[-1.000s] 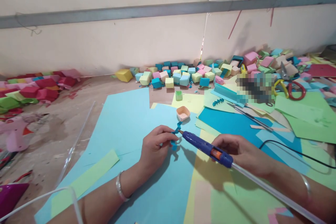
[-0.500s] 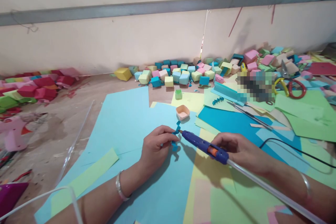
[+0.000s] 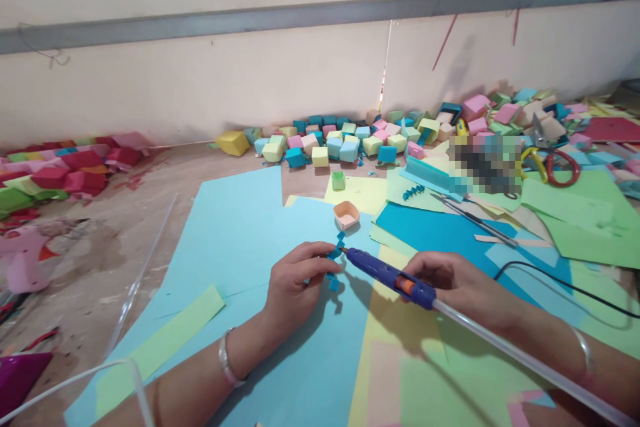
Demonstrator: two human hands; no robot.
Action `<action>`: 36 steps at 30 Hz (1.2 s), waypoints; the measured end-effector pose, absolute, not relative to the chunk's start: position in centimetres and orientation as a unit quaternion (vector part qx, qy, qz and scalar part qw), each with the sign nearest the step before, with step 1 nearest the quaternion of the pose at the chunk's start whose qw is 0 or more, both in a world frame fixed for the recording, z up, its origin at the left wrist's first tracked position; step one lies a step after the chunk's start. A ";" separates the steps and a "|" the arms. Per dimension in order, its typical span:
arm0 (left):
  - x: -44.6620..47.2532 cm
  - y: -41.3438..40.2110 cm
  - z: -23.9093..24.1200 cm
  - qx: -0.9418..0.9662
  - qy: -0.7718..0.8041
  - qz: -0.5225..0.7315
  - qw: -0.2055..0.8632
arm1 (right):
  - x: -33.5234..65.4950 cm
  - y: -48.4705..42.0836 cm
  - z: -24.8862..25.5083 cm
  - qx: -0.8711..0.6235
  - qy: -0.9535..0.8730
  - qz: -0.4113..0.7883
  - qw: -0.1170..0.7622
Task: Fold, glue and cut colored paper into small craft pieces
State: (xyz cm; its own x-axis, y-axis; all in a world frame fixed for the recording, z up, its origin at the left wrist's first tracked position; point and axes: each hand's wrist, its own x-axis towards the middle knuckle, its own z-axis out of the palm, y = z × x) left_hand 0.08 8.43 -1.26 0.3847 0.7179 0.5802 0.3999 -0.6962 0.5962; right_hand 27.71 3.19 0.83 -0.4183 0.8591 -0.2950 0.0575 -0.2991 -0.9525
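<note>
My left hand (image 3: 295,287) pinches a small zigzag-folded dark blue paper strip (image 3: 334,263) over a large light blue sheet (image 3: 240,240). My right hand (image 3: 460,290) grips a blue hot glue gun (image 3: 387,272) with an orange trigger and a clear glue stick (image 3: 520,363) trailing back from it. The gun's nozzle touches the upper part of the folded strip. A small peach open paper box (image 3: 346,215) sits just beyond the strip.
Rows of small coloured paper cubes (image 3: 330,143) lie along the wall. Green, yellow and blue sheets (image 3: 575,213) cover the right side, with red-handled scissors (image 3: 555,167) and a black cord (image 3: 565,283). A pink glue gun (image 3: 25,257) and red paper boxes (image 3: 65,170) sit at left.
The glue gun's nozzle has stayed at the folded strip. Both hands have shifted only slightly, and the view has drifted a little.
</note>
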 end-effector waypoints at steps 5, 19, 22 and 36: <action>0.1 8.5 -1.3 0.807 0.350 0.440 0.179 | 27.7 3.2 0.9 -0.447 -0.511 0.670 0.300; 0.1 8.5 -1.0 0.810 0.340 0.436 0.196 | 27.8 3.1 1.2 -0.455 -0.506 0.671 0.294; 0.1 8.5 -1.1 0.811 0.340 0.435 0.194 | 27.8 3.0 1.2 -0.447 -0.507 0.675 0.297; 0.0 8.5 -1.0 0.807 0.337 0.442 0.200 | 27.9 3.0 1.3 -0.455 -0.500 0.674 0.297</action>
State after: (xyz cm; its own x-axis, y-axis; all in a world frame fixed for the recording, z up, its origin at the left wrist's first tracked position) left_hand 0.03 8.48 -1.03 0.3822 0.7203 0.5789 0.3672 -0.6932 0.6202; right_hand 27.86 3.04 1.33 -0.4093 0.8552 -0.3180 0.0551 -0.3247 -0.9442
